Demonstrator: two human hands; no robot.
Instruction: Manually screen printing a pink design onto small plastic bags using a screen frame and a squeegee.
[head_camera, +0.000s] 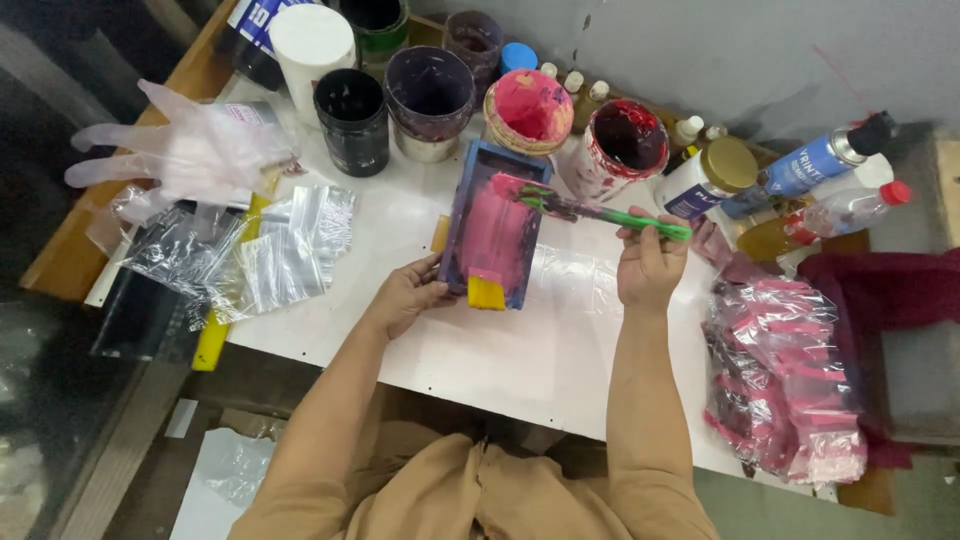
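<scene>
Ahead of you on the bench, your left hand steadies the upright-running pink-inked frame; your right hand, nearer, clamps the green brush lying crosswise.

Two bare hands, left and right; one green-handled brush; one blue screen frame; one clear glove; roughly seven ink pots; one stack of pink-printed bags.
</scene>
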